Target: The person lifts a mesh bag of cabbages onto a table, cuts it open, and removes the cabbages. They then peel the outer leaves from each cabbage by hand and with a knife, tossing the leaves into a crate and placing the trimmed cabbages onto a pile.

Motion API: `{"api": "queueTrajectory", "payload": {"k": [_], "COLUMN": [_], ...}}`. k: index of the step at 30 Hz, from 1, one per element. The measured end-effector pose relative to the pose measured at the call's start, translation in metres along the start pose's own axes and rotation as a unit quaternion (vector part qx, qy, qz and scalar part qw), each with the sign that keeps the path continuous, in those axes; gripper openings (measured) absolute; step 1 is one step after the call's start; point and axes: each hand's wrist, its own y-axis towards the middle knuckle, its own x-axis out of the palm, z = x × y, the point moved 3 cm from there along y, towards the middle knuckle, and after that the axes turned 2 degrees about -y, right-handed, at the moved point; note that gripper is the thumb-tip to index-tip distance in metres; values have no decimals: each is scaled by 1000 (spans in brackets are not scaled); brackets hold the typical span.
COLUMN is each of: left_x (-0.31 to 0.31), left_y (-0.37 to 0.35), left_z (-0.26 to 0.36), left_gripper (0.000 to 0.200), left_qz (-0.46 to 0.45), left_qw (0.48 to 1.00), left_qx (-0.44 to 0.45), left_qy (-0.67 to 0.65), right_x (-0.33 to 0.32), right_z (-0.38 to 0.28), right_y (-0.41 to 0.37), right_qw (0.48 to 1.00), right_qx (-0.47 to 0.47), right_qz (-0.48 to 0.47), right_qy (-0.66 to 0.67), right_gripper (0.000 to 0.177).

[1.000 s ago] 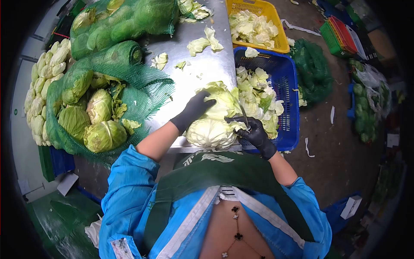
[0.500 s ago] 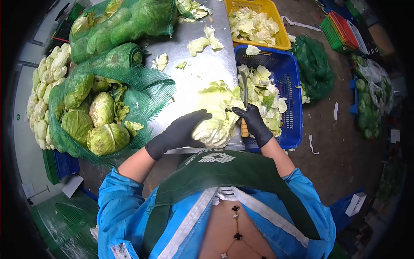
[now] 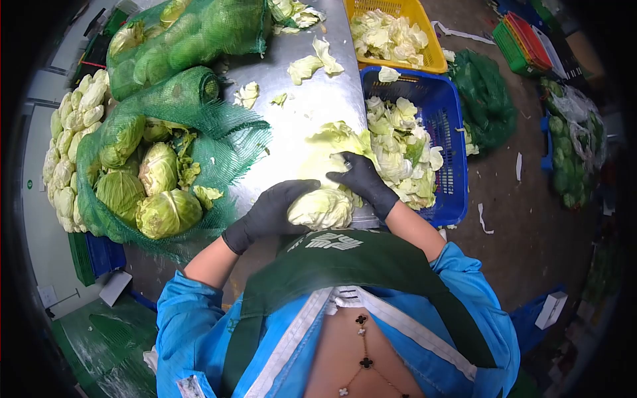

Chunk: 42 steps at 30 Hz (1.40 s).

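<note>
A pale cabbage head point(image 3: 321, 210) rests at the near edge of the metal table, its loosened leaves point(image 3: 342, 139) spread out behind it. My left hand point(image 3: 275, 207), in a black glove, wraps round the cabbage's left side and steadies it. On the far right side of the head, my right hand point(image 3: 366, 184), also black-gloved, is closed with thumb and fingertips at the leaves. A small metallic glint shows between those fingers; the knife carried in this hand a moment earlier is otherwise hidden now.
A blue crate point(image 3: 458, 152) of cut leaves stands right of the metal table point(image 3: 302, 109), with a yellow crate point(image 3: 434, 50) behind it. To the left, a green net sack point(image 3: 232, 126) spills whole cabbages point(image 3: 169, 213). Stripped heads point(image 3: 66, 166) are piled at far left.
My right hand has moved left from the crate's edge onto the cabbage, and the knife's curved blade and wooden handle have gone out of sight. The cabbage has shifted slightly left with my left hand.
</note>
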Motion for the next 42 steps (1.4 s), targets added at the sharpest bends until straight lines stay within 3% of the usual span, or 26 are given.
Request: {"api": "queueTrajectory", "payload": {"k": [3,4,7,8,9,10,11,13,15,17,21,23,25,26,27,29,30,32,33,34,35,37,38,39,40,42], "left_x": [-4,-6,9,14,19,23,23,21,26,27,28,29,29,30,31,51,49,38,34,32,47,33,32,33,36,43], "left_y": [-14,-20,-45,-48,-50,-51,-49,-43,-41,-29,-10,-7,-8,-7,-6,7,9,8,9,11,13,16,18,20,22,26], "left_z": [-14,-19,-58,-61,-63,-65,-59,-46,-50,-45,-35,-33,-30,-24,-17,-29,-27,-20,-17,-14,-42,-27,-25,-21,-18,-14], "left_gripper": [79,80,78,78,76,75,75,71,71,71,74,78,76,72,69,50,50,50,51,51,53,53,53,53,54,57], "left_qz": [60,75,199,203,242,276,280,297,307,299,258,219,206,163,121,207,217,255,249,226,211,268,273,242,192,60], "left_qw": [991,972,864,864,795,713,712,627,592,580,621,654,664,622,576,705,708,933,967,945,961,951,950,887,761,357], "left_qx": [-51,-116,-187,-187,-176,-161,-160,-146,-172,-114,-107,-109,-126,-103,-78,-2,-2,-38,-60,-81,-109,-97,-99,-127,-143,-138], "left_qy": [-104,-191,-424,-422,-528,-625,-623,-705,-725,-749,-732,-716,-707,-759,-805,-678,-672,-252,-15,221,143,116,116,373,603,922], "right_x": [-6,-12,-31,-40,-50,-54,-67,-95,-117,-115,-80,-76,-71,-71,-78,-81,-86,-94,-101,-112,-120,-125,-119,-109,-95,-66], "right_z": [31,33,49,47,47,78,86,83,35,-17,-86,-104,-92,-88,-88,-85,-80,-59,-48,-45,-26,-14,-24,-39,-50,-81], "right_y": [15,12,6,1,-2,7,7,-1,-22,-35,-42,-36,-23,-20,-17,-21,-19,-10,-7,-7,0,-6,-13,-25,-36,-58], "right_qw": [990,984,981,982,983,985,987,961,888,906,963,986,983,961,977,977,977,977,971,949,948,915,936,946,971,958], "right_qx": [-52,-2,14,16,19,14,4,7,-134,-212,-235,-141,-110,-145,-129,-89,-132,-144,-146,-141,-89,-172,-201,-223,-161,-103], "right_qz": [58,27,39,50,60,87,117,253,369,352,129,-11,20,47,39,48,60,113,190,249,252,289,265,237,125,-17], "right_qy": [113,176,188,181,175,149,112,-111,-239,-102,40,84,143,231,165,190,153,107,3,-135,-174,-224,-118,-10,123,267], "right_gripper": [52,46,43,44,44,45,46,46,57,59,64,44,29,23,20,18,18,22,21,21,24,43,56,70,88,93]}}
